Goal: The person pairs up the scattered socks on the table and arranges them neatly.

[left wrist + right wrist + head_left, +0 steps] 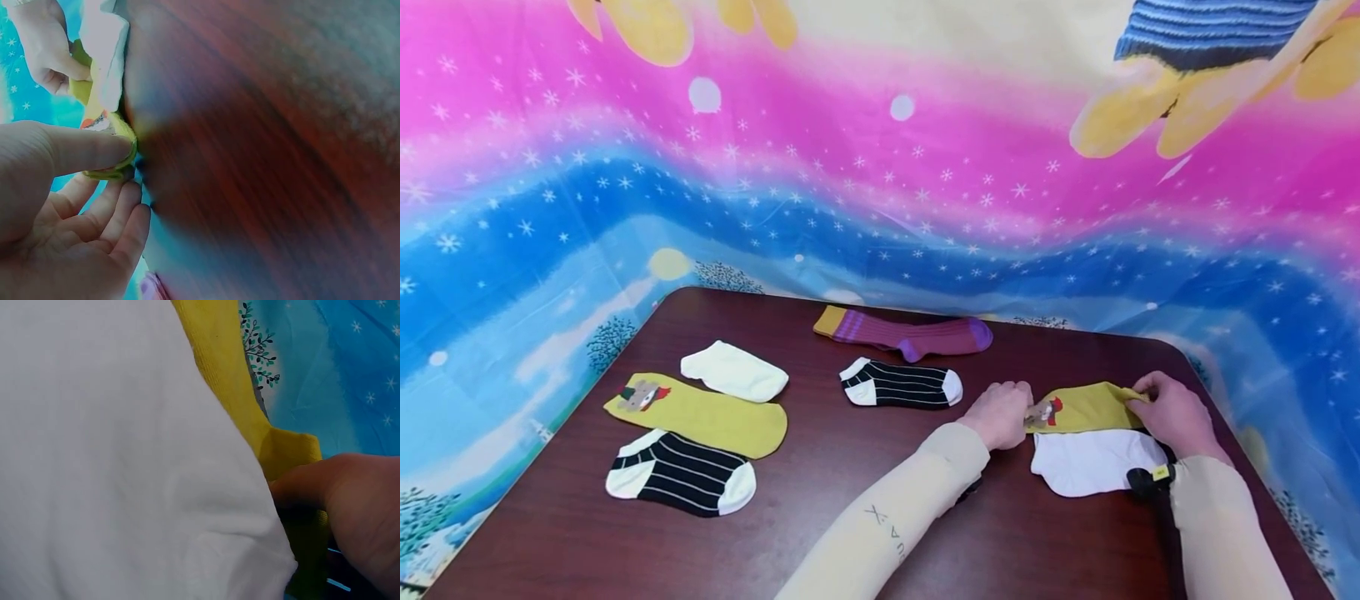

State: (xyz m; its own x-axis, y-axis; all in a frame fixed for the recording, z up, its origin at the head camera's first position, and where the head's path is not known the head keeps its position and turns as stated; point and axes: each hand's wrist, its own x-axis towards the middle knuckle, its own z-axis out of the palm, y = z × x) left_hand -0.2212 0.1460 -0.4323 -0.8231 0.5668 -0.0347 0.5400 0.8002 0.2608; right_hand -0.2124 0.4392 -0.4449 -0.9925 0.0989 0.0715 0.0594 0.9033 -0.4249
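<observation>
On the right side of the table lies a mustard-yellow sock (pixel 1090 407) with a bear in a red scarf near its cuff. My left hand (pixel 1000 415) pinches the cuff end, thumb on top and fingers beneath, as the left wrist view shows. At the opposite end my right hand (pixel 1180 417) pinches the yellow fabric between thumb and fingers. A white ankle sock (pixel 1093 463) lies along the near side of the yellow one, partly overlapping it. In the right wrist view this white sock (pixel 125 450) fills much of the frame and hides the right fingertips.
A purple sock with a yellow cuff (pixel 910 333) and a black striped sock (pixel 906 386) lie mid-table. To the left are a white sock (pixel 735 372), a second yellow bear sock (pixel 715 418) and another black striped sock (pixel 681 473). A patterned cloth (pixel 880 192) hangs behind the table.
</observation>
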